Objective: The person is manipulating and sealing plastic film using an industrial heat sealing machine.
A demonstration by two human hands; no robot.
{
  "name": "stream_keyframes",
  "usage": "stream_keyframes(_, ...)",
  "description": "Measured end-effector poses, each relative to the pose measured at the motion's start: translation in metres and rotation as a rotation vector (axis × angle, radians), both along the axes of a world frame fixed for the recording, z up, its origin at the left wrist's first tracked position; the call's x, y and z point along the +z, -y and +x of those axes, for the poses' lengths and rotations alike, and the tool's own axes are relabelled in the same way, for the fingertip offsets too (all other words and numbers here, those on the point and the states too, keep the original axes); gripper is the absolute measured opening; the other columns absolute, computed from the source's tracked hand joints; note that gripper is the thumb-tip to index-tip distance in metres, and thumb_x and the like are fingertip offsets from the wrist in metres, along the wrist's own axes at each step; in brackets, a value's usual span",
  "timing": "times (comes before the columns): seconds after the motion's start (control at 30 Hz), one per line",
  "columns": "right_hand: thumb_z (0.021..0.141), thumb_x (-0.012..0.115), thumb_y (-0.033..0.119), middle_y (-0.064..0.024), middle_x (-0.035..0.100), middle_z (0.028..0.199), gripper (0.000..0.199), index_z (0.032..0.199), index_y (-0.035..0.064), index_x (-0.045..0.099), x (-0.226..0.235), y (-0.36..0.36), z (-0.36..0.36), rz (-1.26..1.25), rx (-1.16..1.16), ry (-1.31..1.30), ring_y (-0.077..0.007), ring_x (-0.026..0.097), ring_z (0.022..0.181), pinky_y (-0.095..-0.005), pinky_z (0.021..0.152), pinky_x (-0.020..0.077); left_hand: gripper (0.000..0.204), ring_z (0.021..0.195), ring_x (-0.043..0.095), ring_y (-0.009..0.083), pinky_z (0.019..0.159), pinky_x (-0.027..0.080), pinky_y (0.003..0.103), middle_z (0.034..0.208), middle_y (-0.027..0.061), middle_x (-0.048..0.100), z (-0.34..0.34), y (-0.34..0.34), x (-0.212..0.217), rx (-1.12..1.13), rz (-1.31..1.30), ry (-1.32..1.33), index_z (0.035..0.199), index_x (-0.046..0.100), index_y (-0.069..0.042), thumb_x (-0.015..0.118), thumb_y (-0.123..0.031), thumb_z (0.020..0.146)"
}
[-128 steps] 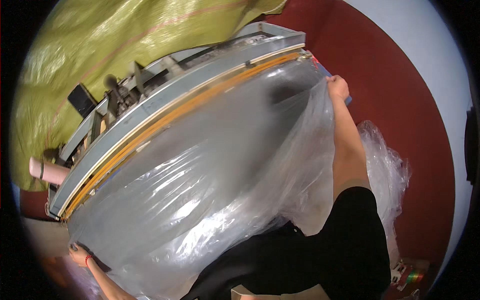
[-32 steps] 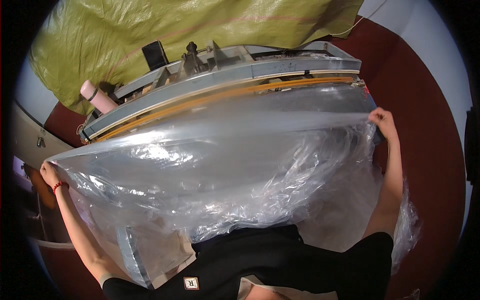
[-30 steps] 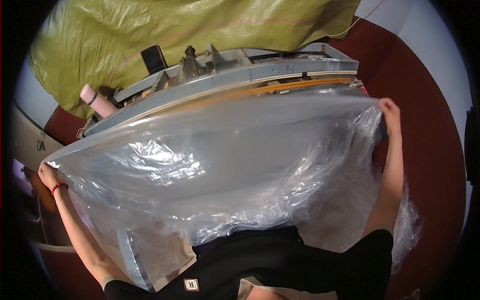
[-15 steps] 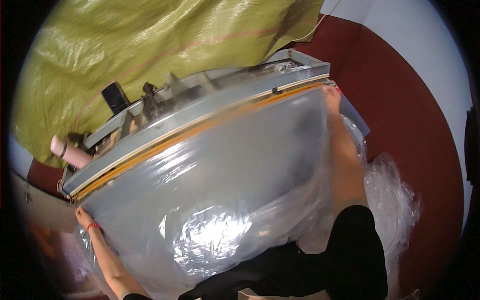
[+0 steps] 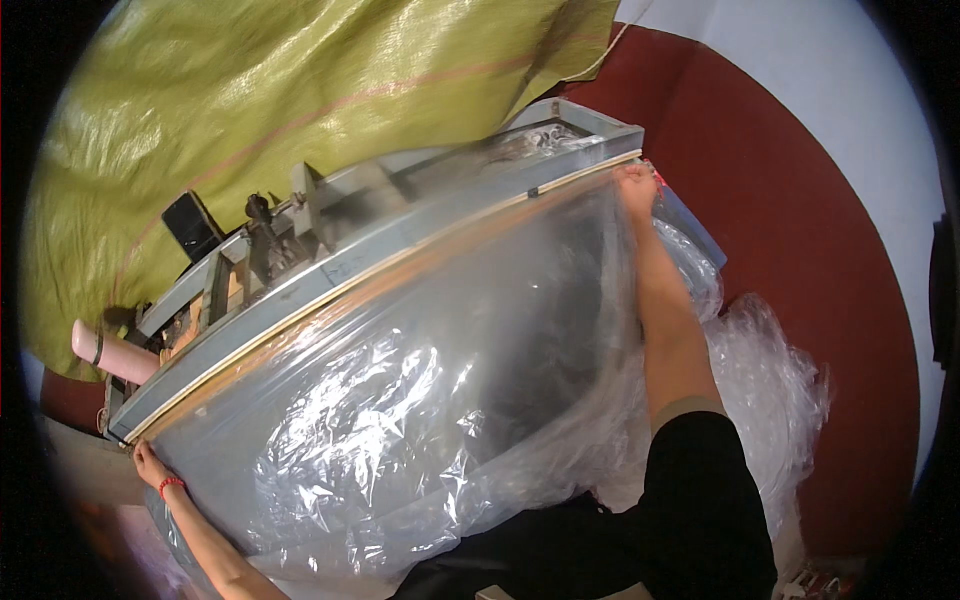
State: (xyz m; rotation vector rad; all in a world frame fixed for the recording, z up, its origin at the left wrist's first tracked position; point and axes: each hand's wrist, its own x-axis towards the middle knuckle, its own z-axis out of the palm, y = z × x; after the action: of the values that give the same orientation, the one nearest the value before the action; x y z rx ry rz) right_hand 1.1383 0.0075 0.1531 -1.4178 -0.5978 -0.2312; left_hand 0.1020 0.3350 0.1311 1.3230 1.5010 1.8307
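A wide sheet of clear plastic film [image 5: 400,400] is stretched taut in front of me, wrinkled and shiny toward my body. My left hand [image 5: 152,466], with a red bracelet at the wrist, pinches its left corner by the near-left end of a long grey metal frame [image 5: 340,265]. At the far-right end of that frame, my right hand [image 5: 637,190] has its fingers closed on the other corner. The film's upper edge lies along the frame's front, over an orange strip [image 5: 290,335] that shows through it, just below a thin cream-coloured strip [image 5: 400,252].
On the frame's far side are a dark phone [image 5: 192,226], a pink cylinder [image 5: 112,352] and dark metal fittings [image 5: 262,235]. A yellow-green woven tarp [image 5: 330,90] hangs behind. Bunched clear plastic [image 5: 760,390] lies at right on the red floor [image 5: 820,300].
Both hands have brought the film's edge up against the frame, so it now covers the orange strip, which was bare before. The view has shifted slightly.
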Motion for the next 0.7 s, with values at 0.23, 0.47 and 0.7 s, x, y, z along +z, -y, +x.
stream_keyframes(0.23,0.070,0.053,0.006,-0.0059,0.052,0.069,0.015,0.084,0.0032,0.047,0.015,0.002,-0.025,-0.095,-0.165,0.049,-0.0117,0.050,0.055,-0.0241,0.050,0.0401,0.009,0.073,0.049,0.0081,0.068,0.040,0.020,0.080,0.0009,0.054,-0.002,0.008,0.005,-0.045,-0.042,0.108,0.084,0.056,-0.003,0.052,-0.011,0.083)
stream_keyframes(0.47,0.070,0.066,0.015,-0.0064,0.055,0.071,0.027,0.084,0.0025,0.047,0.012,-0.003,-0.032,-0.073,-0.067,0.029,-0.0103,0.051,0.061,-0.0237,0.054,0.0419,0.011,0.070,0.048,0.0067,0.063,0.040,0.017,0.079,-0.0008,0.054,-0.001,0.013,0.009,-0.060,-0.050,0.105,0.084,0.055,-0.004,0.057,-0.014,0.081)
stream_keyframes(0.7,0.069,0.065,0.011,-0.0064,0.057,0.067,0.023,0.079,0.0016,0.047,-0.004,0.007,0.008,-0.147,-0.148,0.251,-0.0123,0.053,0.062,-0.0241,0.058,0.0437,0.010,0.067,0.045,0.0067,0.062,0.038,0.019,0.072,-0.0027,0.050,0.029,0.002,0.011,-0.004,0.003,0.031,0.077,0.052,-0.006,0.061,-0.010,0.077)
